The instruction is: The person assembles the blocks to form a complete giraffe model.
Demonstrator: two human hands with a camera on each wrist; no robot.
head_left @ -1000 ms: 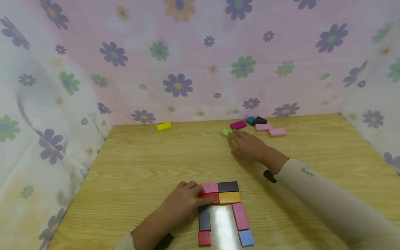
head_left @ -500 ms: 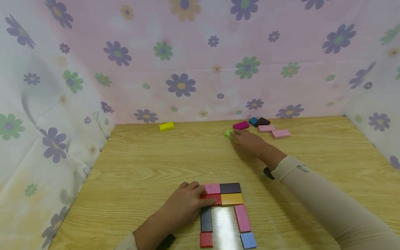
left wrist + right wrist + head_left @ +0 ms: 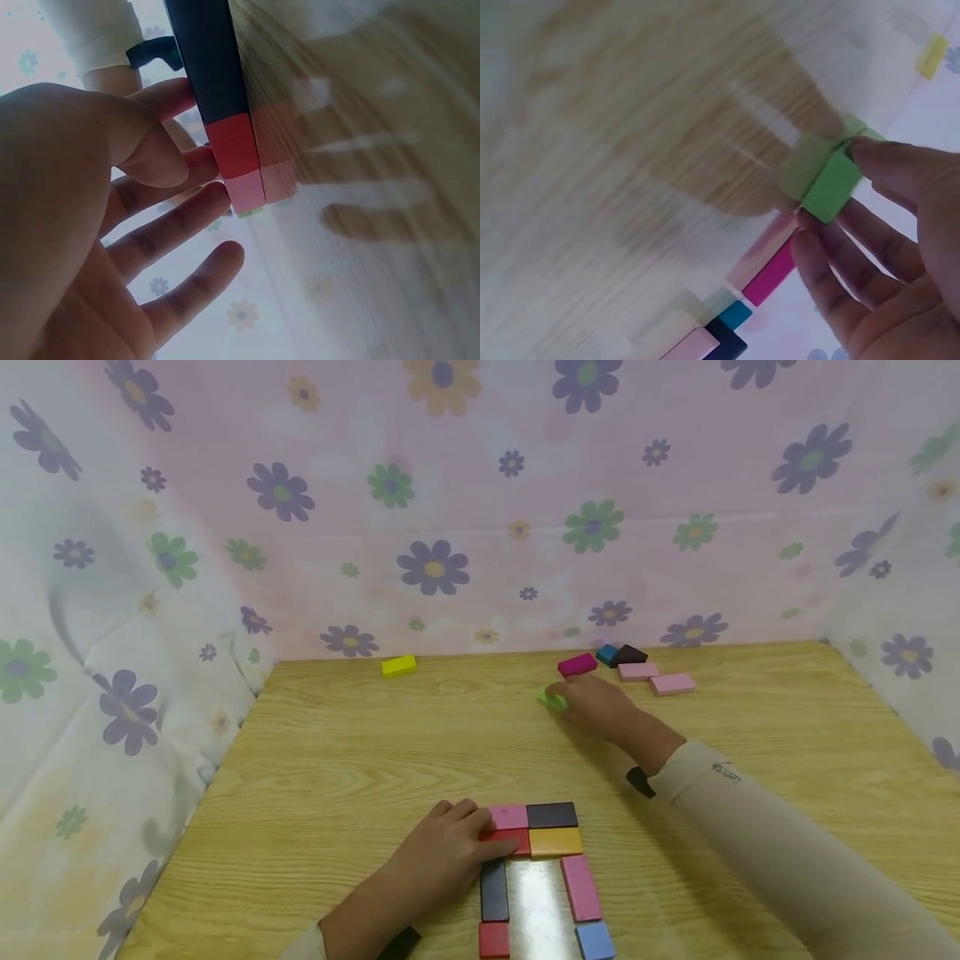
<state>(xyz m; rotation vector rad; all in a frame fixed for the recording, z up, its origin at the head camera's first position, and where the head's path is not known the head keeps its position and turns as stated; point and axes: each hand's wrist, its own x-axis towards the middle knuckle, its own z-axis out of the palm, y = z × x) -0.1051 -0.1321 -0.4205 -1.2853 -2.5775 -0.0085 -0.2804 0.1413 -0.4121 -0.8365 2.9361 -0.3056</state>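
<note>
A light green block (image 3: 551,700) lies on the table toward the back, pinched by the right hand (image 3: 600,706). The right wrist view shows the thumb on one end of the green block (image 3: 831,189) and fingers at the other. Near the front, the left hand (image 3: 441,852) rests against a flat layout of blocks, its fingertips touching a pink block (image 3: 512,816) and a red block (image 3: 522,839). To their right are a black block (image 3: 552,814) and a yellow-orange block (image 3: 555,842). The left wrist view has loosely bent fingers beside the red block (image 3: 232,146).
Two columns run toward the person: a dark block (image 3: 493,892) above a small red one (image 3: 494,940), and a pink block (image 3: 581,888) above a blue one (image 3: 595,941). Behind lie magenta (image 3: 577,664), black (image 3: 628,655), light pink (image 3: 672,684) and yellow (image 3: 398,667) blocks.
The right hand has drawn the green block slightly toward the person, away from the magenta block. The left hand stays at the layout; the head view has shifted a little.
</note>
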